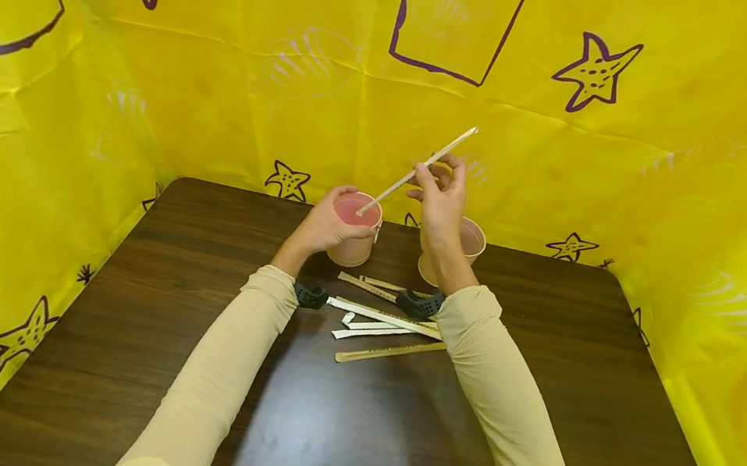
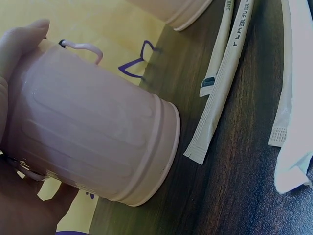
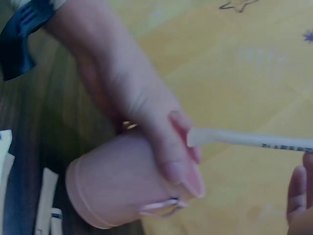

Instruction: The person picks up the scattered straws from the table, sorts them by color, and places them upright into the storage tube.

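My left hand [image 1: 323,228] grips a small pink bucket [image 1: 351,252] around its rim, thumb on the near side. The left wrist view shows the ribbed wall of this bucket [image 2: 93,122] and its small side handles. Between thumb and fingers, my right hand [image 1: 444,207] pinches a long paper-wrapped straw [image 1: 452,147] slantwise. The straw's lower end is at the bucket's mouth; in the right wrist view that end of the straw [image 3: 244,138] shows beside the rim. A second pink bucket [image 1: 474,240] stands behind my right wrist, partly hidden.
Several wrapped straws lie on the dark wooden table [image 1: 141,328] below my hands, some tan [image 1: 386,353], some white [image 1: 380,315]. My right wrist covers some of their ends. A yellow patterned cloth [image 1: 219,110] hangs behind the table and along its sides.
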### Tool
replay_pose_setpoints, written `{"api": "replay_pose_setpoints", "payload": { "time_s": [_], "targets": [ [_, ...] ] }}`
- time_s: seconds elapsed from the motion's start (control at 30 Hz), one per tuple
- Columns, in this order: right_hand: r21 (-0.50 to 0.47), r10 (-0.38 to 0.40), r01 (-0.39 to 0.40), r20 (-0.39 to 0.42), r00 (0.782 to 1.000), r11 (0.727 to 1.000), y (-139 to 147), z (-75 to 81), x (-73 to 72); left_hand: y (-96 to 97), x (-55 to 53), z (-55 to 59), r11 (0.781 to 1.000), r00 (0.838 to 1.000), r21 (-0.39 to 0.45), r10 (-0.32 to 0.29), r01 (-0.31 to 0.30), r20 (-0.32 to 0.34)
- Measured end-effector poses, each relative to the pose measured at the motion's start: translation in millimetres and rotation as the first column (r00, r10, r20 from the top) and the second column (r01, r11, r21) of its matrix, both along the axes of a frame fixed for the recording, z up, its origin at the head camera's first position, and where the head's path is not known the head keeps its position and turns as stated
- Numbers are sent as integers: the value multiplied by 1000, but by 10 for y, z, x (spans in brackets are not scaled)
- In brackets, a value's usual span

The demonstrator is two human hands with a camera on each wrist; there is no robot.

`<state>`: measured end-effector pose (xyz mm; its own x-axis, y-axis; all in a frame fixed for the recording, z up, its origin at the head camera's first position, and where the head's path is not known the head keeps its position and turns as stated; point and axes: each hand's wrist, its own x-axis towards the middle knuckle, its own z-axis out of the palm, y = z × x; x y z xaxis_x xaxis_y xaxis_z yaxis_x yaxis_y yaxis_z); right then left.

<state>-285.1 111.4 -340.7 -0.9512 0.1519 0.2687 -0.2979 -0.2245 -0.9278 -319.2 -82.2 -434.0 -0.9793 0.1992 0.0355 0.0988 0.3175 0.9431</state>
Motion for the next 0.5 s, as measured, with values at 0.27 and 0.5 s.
{"api": "replay_pose_setpoints", "payload": {
  "time_s": [0.27, 0.5],
  "targets": [
    [280, -11, -19, 104, 995, 960, -121, -199, -63, 1, 1, 3, 1000, 1000, 6, -7, 7, -22],
    [309, 19, -50, 101, 995, 950, -141, -356, -80, 1, 9, 14, 1000, 1000, 0, 4, -4, -6]
  ]
}}
